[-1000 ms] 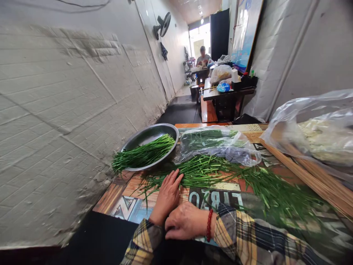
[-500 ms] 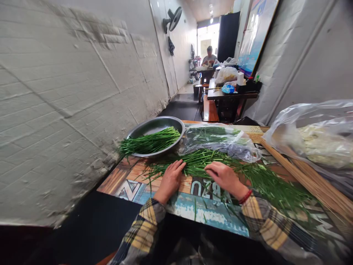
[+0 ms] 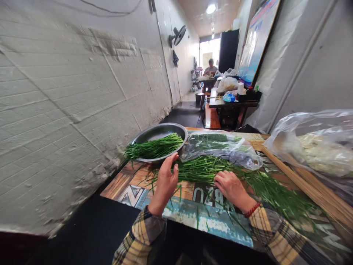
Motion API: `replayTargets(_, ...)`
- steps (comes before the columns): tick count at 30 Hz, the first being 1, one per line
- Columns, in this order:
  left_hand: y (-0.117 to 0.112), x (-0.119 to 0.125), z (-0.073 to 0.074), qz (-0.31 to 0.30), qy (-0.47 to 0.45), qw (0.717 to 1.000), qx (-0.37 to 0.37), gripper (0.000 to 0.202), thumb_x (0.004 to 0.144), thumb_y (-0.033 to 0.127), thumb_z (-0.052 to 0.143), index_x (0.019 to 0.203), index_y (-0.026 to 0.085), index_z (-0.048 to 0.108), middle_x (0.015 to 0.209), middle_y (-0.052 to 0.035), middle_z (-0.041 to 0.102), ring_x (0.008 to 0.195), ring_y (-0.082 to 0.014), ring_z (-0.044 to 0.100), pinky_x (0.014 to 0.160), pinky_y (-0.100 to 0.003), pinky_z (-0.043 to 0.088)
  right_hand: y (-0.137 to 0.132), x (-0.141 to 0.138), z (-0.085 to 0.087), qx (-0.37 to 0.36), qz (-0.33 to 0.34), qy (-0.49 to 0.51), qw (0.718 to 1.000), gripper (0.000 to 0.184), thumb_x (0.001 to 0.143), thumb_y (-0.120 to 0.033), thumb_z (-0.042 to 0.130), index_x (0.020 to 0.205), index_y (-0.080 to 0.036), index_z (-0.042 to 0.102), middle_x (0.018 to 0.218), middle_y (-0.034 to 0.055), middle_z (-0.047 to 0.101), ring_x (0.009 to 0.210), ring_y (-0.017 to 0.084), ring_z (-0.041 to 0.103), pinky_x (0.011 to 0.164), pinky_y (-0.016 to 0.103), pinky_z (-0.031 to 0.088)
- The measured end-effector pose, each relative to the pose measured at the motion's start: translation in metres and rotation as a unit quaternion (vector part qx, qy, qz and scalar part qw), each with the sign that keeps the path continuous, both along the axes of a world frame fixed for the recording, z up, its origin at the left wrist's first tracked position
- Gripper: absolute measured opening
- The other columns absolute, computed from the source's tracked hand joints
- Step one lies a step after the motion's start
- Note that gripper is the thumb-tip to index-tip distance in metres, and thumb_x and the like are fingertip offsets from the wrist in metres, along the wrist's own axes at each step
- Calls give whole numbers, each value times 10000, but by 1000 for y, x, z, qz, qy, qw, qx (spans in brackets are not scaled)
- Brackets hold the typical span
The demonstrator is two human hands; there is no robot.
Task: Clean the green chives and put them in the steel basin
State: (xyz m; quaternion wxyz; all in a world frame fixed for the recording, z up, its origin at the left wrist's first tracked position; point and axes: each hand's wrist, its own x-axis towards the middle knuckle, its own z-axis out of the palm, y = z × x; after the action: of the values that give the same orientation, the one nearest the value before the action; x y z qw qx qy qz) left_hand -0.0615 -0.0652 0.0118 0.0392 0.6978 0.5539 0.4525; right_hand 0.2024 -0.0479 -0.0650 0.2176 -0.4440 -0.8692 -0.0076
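A loose pile of green chives (image 3: 204,168) lies across the patterned table (image 3: 193,217). My left hand (image 3: 166,181) stands on edge at the pile's left end, fingers stretched and together, palm toward the cut ends. On the middle of the pile rests my right hand (image 3: 231,187), palm down, its fingers curled into the stalks. Just beyond my left hand stands a metal bowl (image 3: 165,127) with a neat bundle of chives (image 3: 154,147) laid across it, tips hanging over its left rim.
A clear plastic bag of chives (image 3: 220,144) lies behind the pile. At the right are a large plastic bag of pale stuff (image 3: 317,147) and long wooden sticks (image 3: 303,182). A brick wall (image 3: 68,110) runs along the left. Far back, a person (image 3: 211,68) sits beyond another loaded table (image 3: 231,103).
My left hand has lifted from flat on the table to standing on edge against the chive ends. My right hand came from near my body onto the pile and curled its fingers.
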Motion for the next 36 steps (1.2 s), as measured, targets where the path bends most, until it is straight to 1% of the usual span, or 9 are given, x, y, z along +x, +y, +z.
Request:
replayTargets(3,13,27,-1,-69,-8,997,25,306,902,151,440,1154,190,610,1150,-92,655,1093,-203,604,995,-392,475,9,0,3,-2,-1,125,992,192,959,-265,445,874,-196,602,865,53,649,830,195,583,757,322,405)
replayTargets(5,23,46,-7,-108,-16,994,25,283,898,122,447,1100,184,636,1092,-93,670,1044,-197,619,954,-373,495,17,-2,10,-10,-17,238,971,213,966,-304,420,896,-197,590,868,49,655,813,182,603,753,303,438)
replayTargets(7,33,61,-15,-118,-32,992,25,273,894,100,452,1066,180,649,1057,-95,678,1016,-195,627,933,-365,501,27,-4,19,-19,-47,325,944,235,952,-356,434,881,-198,593,836,40,657,773,177,610,734,292,459)
replayTargets(11,49,75,-26,-110,-23,993,21,258,902,111,470,1074,180,649,1072,-98,674,1025,-204,614,926,-376,493,39,-4,23,-59,-100,392,913,270,914,-415,474,859,-193,616,777,27,660,721,181,608,703,290,469)
replayTargets(17,64,84,-30,-91,37,994,36,243,919,129,463,1065,179,651,1070,-88,676,1046,-218,579,944,-410,449,43,-1,7,-75,-107,386,913,252,911,-399,492,859,-190,624,806,31,661,747,180,606,729,297,471)
replayTargets(21,68,90,-35,-119,74,990,20,195,913,166,501,1017,190,664,997,-71,680,1011,-218,569,957,-433,419,43,-4,5,-50,-82,363,927,189,927,-335,493,848,-208,609,817,25,650,776,174,608,747,295,471)
replayTargets(26,61,87,-41,-147,132,980,-17,165,913,173,513,882,204,672,864,-28,656,918,-187,560,1026,-474,334,38,-11,6,-13,-61,309,949,139,936,-264,491,845,-225,589,807,16,627,772,170,590,738,299,463)
replayTargets(32,60,85,-43,-149,171,973,-36,187,921,192,502,811,195,653,817,-33,615,842,-185,519,861,-386,402,33,-12,13,-8,-56,283,958,124,936,-237,497,850,-228,586,815,22,624,788,171,579,748,307,457)
replayTargets(36,60,86,-47,-163,188,968,-15,172,914,181,513,784,190,625,807,-28,591,839,-184,499,856,-374,389,32,-13,13,-12,-48,295,954,113,915,-243,532,834,-224,608,818,22,631,809,175,576,765,312,446)
